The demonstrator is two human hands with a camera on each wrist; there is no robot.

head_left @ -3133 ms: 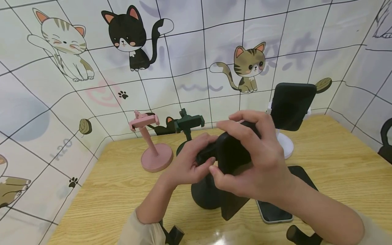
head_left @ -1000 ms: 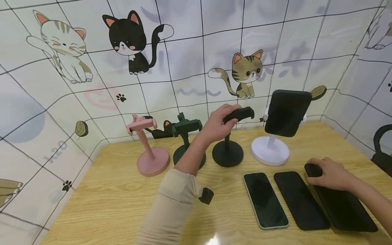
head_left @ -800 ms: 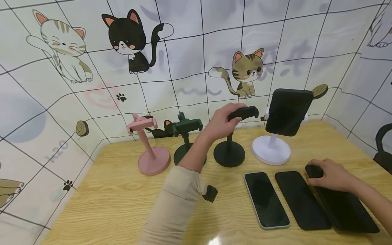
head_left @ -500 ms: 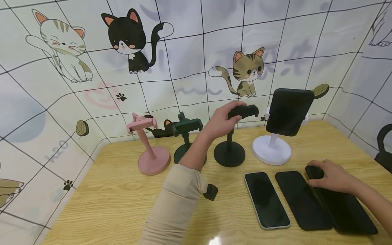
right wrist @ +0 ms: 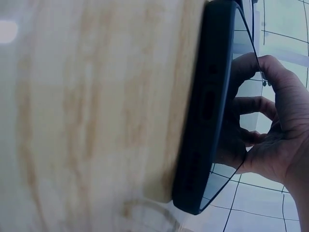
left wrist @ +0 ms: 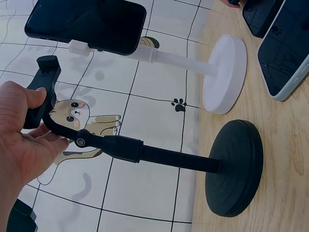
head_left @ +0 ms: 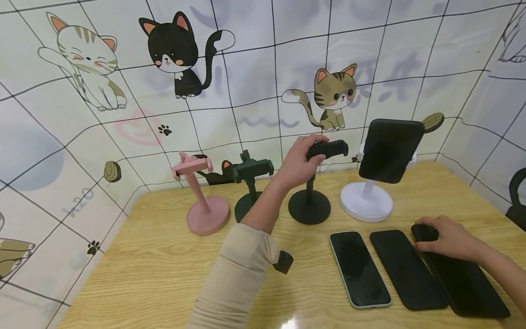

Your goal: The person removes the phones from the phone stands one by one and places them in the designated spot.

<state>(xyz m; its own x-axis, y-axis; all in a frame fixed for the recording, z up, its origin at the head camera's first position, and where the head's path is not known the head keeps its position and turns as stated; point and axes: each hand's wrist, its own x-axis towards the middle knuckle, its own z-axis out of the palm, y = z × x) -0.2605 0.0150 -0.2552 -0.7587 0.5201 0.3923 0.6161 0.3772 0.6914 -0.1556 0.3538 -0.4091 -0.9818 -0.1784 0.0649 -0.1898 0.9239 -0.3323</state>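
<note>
In the head view my left hand (head_left: 299, 162) grips the clamp (head_left: 327, 149) of a black phone stand. The left wrist view shows thumb and fingers around this clamp, above a bent neck and a round base (left wrist: 236, 169) standing on the table. My right hand (head_left: 452, 240) holds the far end of a black phone (head_left: 468, 283), the rightmost of three lying on the table. In the right wrist view, the phone's near edge (right wrist: 205, 111) is close to the camera, and its screen reflects the hand. Fingertips at the phone's far edge are partly hidden.
Left of the black stand are a green stand (head_left: 252, 169) and a pink stand (head_left: 208, 215). A white stand (head_left: 365, 202) at right carries a dark phone (head_left: 390, 151). A grey-edged phone (head_left: 359, 269) and another black phone (head_left: 407, 269) lie in front.
Three seconds ago both hands were at the black stand's clamp with a dark phone. Now the stand is upright in the row and the phone lies at right. Over the last second, almost nothing moved.
</note>
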